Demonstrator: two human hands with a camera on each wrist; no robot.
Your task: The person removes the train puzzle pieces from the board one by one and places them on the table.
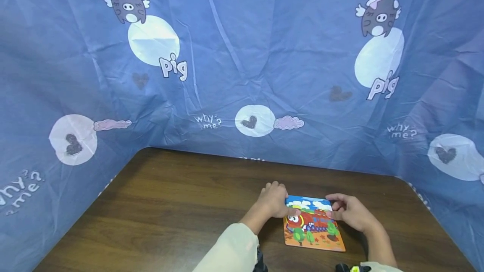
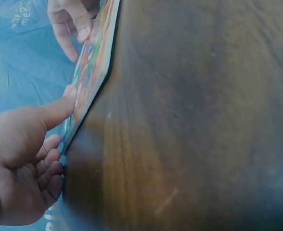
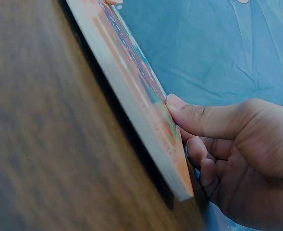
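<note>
A thin, squarish picture board with a red cartoon train, green trees and a blue sky lies over the right part of the table, face up. My left hand holds its left edge, thumb on the printed face and the other fingers at the side. On the opposite edge my right hand pinches the board, its thumb also on top. In the right wrist view a pale edge of the board shows above a dark shadow; whether its underside touches the table I cannot tell. Fingertips beneath it are partly hidden.
The dark brown wooden table has rounded far corners. Behind it and along both sides hangs a blue cloth printed with pigs, hearts and lettering. Black wrist straps show at the pale sleeves.
</note>
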